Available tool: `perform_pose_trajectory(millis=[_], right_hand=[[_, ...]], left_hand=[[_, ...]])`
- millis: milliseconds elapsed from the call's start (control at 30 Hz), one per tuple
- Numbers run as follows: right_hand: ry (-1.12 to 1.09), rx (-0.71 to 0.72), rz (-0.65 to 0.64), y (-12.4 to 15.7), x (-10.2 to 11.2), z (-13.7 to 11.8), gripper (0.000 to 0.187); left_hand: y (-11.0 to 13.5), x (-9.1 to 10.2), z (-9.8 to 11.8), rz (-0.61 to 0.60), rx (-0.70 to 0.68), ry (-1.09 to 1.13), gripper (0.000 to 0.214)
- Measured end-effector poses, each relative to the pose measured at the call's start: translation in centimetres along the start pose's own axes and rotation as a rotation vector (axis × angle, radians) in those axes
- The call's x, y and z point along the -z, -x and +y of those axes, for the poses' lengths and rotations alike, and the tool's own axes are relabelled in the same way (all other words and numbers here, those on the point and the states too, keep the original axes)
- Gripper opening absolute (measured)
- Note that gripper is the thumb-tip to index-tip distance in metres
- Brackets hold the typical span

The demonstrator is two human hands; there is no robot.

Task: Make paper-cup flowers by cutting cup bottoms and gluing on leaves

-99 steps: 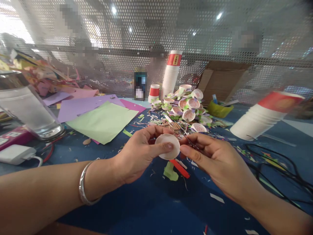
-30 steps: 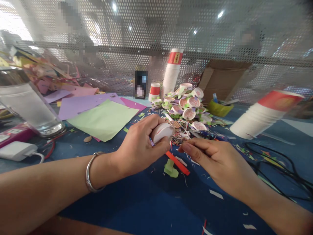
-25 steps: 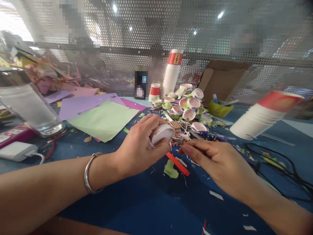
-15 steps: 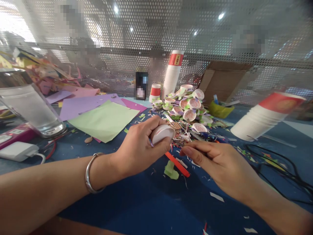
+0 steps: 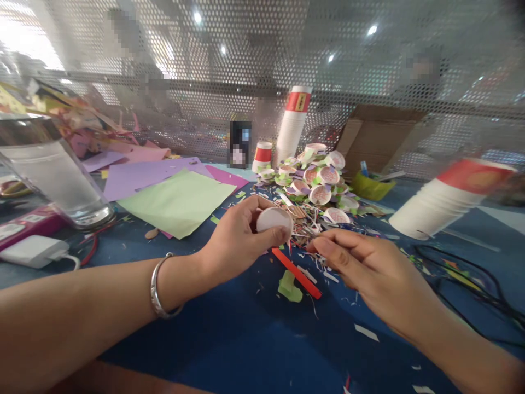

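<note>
Blue table, messy; on cam I see L hand pinching white disc, prob. light & bendy, best held by edge; R hand fingertips pressed together, can't tell on what

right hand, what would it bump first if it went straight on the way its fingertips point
Likely the white disc held in the left hand, though depth is unclear here.

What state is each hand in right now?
Left hand: closed, holding a white round piece.
Right hand: closed in a pinch; whether anything is held in it cannot be told.
</note>
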State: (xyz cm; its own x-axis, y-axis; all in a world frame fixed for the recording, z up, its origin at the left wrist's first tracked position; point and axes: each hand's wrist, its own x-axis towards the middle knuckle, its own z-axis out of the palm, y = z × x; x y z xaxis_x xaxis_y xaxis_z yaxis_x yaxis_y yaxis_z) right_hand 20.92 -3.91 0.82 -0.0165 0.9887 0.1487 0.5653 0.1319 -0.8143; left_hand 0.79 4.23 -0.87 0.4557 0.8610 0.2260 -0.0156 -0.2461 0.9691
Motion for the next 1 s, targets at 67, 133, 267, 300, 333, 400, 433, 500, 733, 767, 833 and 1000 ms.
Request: perform_pose_trajectory(millis=[67, 133, 267, 300, 333, 400, 433, 500, 733, 767, 833, 1000], right_hand=[[-0.089, -0.058, 0.032, 0.1, -0.1, 0.2, 0.048], [-0.166, -0.075, 0.039, 0.1, -0.2, 0.4, 0.044], [-0.252, -0.063, -0.010, 0.0, -0.4, 0.7, 0.032], [-0.281, -0.070, -0.024, 0.0, -0.4, 0.7, 0.030], [-0.318, -0.079, -0.037, -0.1, -0.5, 0.7, 0.029], [-0.398, -0.102, -0.059, -0.1, -0.6, 0.7, 0.029], [-0.435, -0.118, -0.065, -0.1, -0.6, 0.7, 0.029], [-0.495, -0.155, -0.071, -0.1, -0.7, 0.6, 0.031], [-0.543, -0.181, -0.083, -0.1, -0.6, 0.6, 0.021], [-0.538, -0.176, -0.084, -0.1, -0.5, 0.6, 0.020], [-0.525, -0.160, -0.081, -0.1, -0.5, 0.7, 0.017], [-0.474, -0.114, -0.057, -0.2, -0.5, 0.8, 0.014]], left_hand=[[0.1, -0.3, 0.0, -0.049, 0.058, 0.167, 0.034], [0.4, -0.8, 0.2, -0.083, 0.098, 0.246, 0.036], [1.0, -1.4, 0.9, -0.141, 0.143, 0.315, 0.043], [1.1, -1.4, 1.0, -0.152, 0.152, 0.336, 0.046], [1.1, -1.4, 1.0, -0.156, 0.159, 0.354, 0.049], [1.1, -1.4, 1.0, -0.151, 0.166, 0.364, 0.055], [1.2, -1.4, 1.0, -0.146, 0.162, 0.359, 0.056], [1.2, -1.4, 0.9, -0.143, 0.146, 0.343, 0.052], [1.5, -1.1, 0.6, -0.158, -0.019, 0.088, 0.026], [1.6, -1.0, 0.6, -0.124, -0.075, 0.006, 0.026], [1.6, -0.9, 0.6, -0.049, -0.194, -0.150, 0.026], [1.3, -0.5, 0.7, 0.030, -0.338, -0.329, 0.007]])
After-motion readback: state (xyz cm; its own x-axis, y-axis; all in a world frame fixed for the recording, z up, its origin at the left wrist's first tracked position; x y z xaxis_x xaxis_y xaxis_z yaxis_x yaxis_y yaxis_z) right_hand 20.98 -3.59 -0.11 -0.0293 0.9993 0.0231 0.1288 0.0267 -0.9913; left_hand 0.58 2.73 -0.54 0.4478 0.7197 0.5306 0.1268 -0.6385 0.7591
